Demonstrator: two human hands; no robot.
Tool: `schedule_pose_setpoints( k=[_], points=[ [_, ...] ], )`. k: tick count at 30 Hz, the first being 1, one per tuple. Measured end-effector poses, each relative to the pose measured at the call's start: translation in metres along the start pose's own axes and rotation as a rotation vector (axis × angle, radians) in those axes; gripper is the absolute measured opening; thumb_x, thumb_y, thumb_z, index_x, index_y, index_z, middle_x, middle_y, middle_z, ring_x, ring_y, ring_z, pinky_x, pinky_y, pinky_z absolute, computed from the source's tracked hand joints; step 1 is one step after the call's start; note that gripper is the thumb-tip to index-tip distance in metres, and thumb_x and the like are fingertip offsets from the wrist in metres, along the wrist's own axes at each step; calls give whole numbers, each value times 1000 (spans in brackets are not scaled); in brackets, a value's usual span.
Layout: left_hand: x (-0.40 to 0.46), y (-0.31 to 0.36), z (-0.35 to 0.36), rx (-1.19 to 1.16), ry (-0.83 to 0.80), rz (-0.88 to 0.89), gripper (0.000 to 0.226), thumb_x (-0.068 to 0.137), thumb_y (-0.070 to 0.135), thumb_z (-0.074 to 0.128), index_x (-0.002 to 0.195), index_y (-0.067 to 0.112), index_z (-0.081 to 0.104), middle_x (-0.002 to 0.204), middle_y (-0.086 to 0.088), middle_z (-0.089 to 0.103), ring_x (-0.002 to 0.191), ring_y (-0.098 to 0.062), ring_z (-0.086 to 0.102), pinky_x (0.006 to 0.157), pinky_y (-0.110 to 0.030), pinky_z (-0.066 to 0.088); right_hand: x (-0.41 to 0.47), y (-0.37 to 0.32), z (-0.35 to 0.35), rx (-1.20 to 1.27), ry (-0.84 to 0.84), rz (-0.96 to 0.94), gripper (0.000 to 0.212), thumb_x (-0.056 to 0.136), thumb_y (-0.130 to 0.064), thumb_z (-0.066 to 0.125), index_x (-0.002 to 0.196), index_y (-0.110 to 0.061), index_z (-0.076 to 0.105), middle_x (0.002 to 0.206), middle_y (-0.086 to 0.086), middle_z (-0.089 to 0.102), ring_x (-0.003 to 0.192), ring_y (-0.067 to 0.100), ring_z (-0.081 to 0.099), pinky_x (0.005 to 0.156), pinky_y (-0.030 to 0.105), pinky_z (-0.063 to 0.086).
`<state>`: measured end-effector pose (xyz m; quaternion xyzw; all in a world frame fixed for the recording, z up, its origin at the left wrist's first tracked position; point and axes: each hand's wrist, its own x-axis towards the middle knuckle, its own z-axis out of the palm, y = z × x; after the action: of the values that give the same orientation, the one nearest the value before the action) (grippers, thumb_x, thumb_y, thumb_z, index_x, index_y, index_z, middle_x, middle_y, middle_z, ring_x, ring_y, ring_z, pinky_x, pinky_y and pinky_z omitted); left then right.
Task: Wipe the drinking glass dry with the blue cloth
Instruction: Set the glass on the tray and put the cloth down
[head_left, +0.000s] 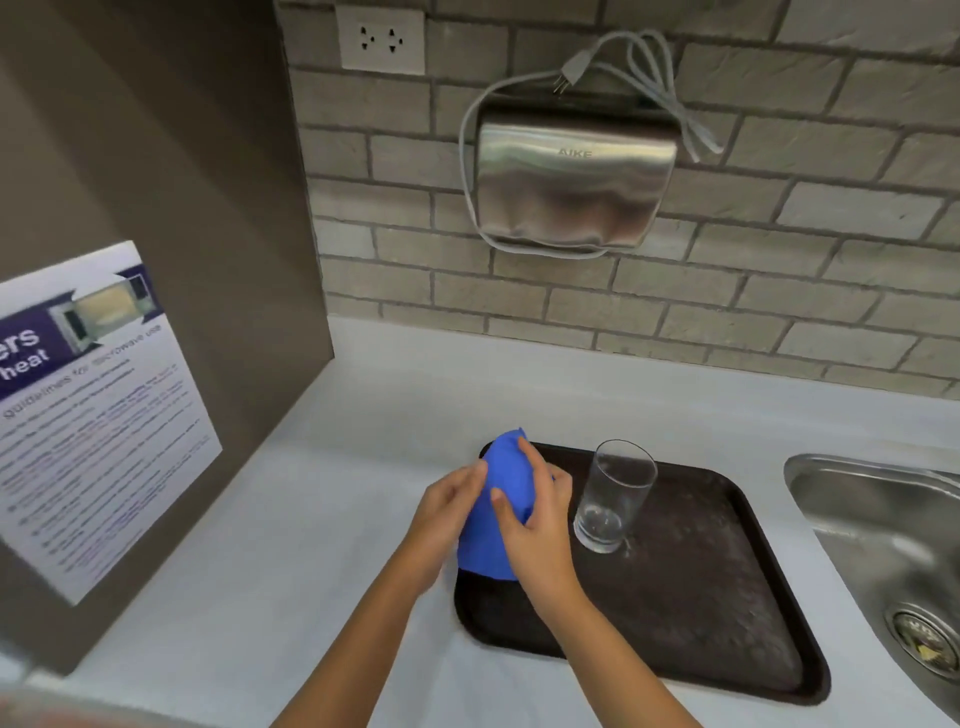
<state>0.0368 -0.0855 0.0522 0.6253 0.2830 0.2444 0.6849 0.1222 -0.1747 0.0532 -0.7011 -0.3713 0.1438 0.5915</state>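
Observation:
A clear drinking glass (615, 493) stands upright on the dark brown tray (717, 582), near its far left part. The blue cloth (501, 470) is held up between both hands over the tray's left edge, just left of the glass. My left hand (447, 512) grips the cloth from the left side. My right hand (535, 525) is wrapped over the cloth from the right, fingers curled on it. Neither hand touches the glass. What the cloth covers, if anything, is hidden.
The tray lies on a pale countertop (337, 519). A steel sink (883, 545) with a drain sits at the right. A dark cabinet side with a printed notice (98, 415) stands at the left. A steel hand dryer (574, 176) hangs on the brick wall behind.

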Motion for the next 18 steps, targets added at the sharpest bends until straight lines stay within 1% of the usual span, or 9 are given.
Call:
schedule_pose_setpoints(
  k=[2, 3, 6, 7, 10, 12, 15, 16, 18],
  points=[
    [-5, 4, -22, 9, 53, 15, 43, 86, 48, 67, 108, 12, 75, 99, -1, 80, 93, -15, 73, 76, -22, 56, 3, -3, 15, 131, -71, 65, 58, 93, -21, 61, 141, -43, 36, 128, -16, 35, 109, -22, 40, 87, 5, 41],
    [-6, 4, -33, 3, 74, 10, 36, 89, 40, 68, 109, 11, 75, 100, -4, 80, 94, -18, 74, 76, -23, 58, 5, -5, 23, 206, -100, 113, 58, 93, -22, 62, 140, -44, 37, 131, -17, 37, 112, -21, 43, 87, 10, 45],
    [-10, 2, -63, -17, 125, -25, 30, 99, 32, 61, 112, 8, 73, 107, -9, 79, 98, -24, 75, 84, -33, 61, 11, -4, 49, 456, -183, 303, 60, 89, -25, 67, 140, -39, 39, 135, -11, 48, 122, 7, 54, 100, 37, 50],
    [-11, -2, -72, -17, 141, -44, 31, 101, 32, 59, 113, 7, 72, 109, -11, 78, 101, -27, 74, 88, -39, 60, 12, -1, 57, 508, -207, 365, 60, 88, -25, 69, 140, -36, 40, 133, -8, 51, 121, 14, 57, 102, 42, 49],
    [-7, -23, -95, 15, 175, -100, 31, 103, 31, 55, 115, 5, 69, 113, -16, 76, 105, -32, 72, 94, -47, 57, 17, 11, 76, 493, -275, 496, 48, 85, -23, 72, 130, -23, 53, 128, 2, 60, 112, 21, 64, 92, 39, 55],
    [0, -39, -104, 59, 189, -140, 26, 103, 29, 55, 116, 9, 66, 116, -14, 74, 104, -28, 72, 90, -39, 58, 18, 21, 87, 423, -278, 542, 31, 87, -17, 69, 117, -19, 60, 121, 8, 65, 106, 24, 67, 88, 40, 57],
    [16, -58, -111, 146, 197, -166, 13, 104, 25, 54, 113, 18, 59, 120, -11, 70, 98, -17, 69, 78, -23, 55, 24, 33, 97, 249, -220, 581, 23, 91, -13, 62, 112, -21, 60, 118, 8, 62, 106, 25, 63, 94, 46, 54],
    [22, -63, -112, 191, 193, -161, 11, 104, 23, 53, 113, 19, 57, 122, -12, 68, 98, -17, 67, 76, -22, 53, 26, 35, 100, 180, -216, 561, 25, 92, -12, 59, 115, -21, 57, 116, 7, 60, 104, 24, 61, 94, 43, 54],
    [35, -70, -111, 312, 184, -136, 15, 104, 19, 50, 119, 19, 53, 122, -13, 69, 98, -19, 65, 78, -25, 52, 28, 34, 103, 49, -205, 477, 31, 93, -6, 54, 119, -24, 51, 102, 3, 57, 92, 18, 59, 83, 25, 54]
  ],
)
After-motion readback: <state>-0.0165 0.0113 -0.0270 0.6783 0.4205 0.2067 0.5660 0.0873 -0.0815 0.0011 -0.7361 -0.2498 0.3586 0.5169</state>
